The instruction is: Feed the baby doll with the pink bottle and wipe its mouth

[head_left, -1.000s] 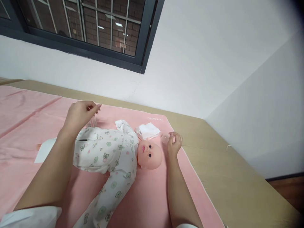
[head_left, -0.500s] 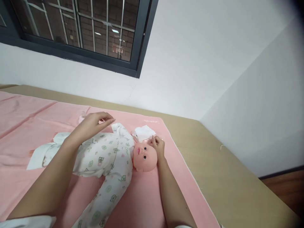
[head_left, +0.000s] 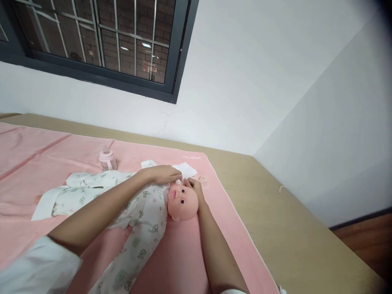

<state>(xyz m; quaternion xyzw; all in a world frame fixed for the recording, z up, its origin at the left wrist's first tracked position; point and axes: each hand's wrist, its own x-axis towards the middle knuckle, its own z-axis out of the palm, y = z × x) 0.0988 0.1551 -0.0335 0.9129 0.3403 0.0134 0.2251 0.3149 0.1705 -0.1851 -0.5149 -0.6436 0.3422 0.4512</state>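
Note:
A baby doll (head_left: 183, 208) lies on its back in a white outfit with green prints, its head to the right. My left hand (head_left: 165, 174) reaches over its chest, fingers together and curled down by the side of its head, close to a white tissue or cloth (head_left: 185, 169). My right hand (head_left: 195, 186) rests at the far side of the doll's head, fingers closed, almost meeting the left fingertips. What lies between the fingers is too small and hidden to make out. A small clear piece (head_left: 203, 180) is just beyond my right hand.
A pink baby bottle (head_left: 107, 158) stands beyond the doll's legs. Under everything is a pink mat (head_left: 180, 253) on a wooden surface (head_left: 263, 220). A white wall (head_left: 232, 81) with a dark-framed barred window (head_left: 174, 90) rises behind.
My left hand has moved right, from above the doll's arm to beside its head, and the bottle now shows fully. My right hand stays by the head, its fingers slightly shifted.

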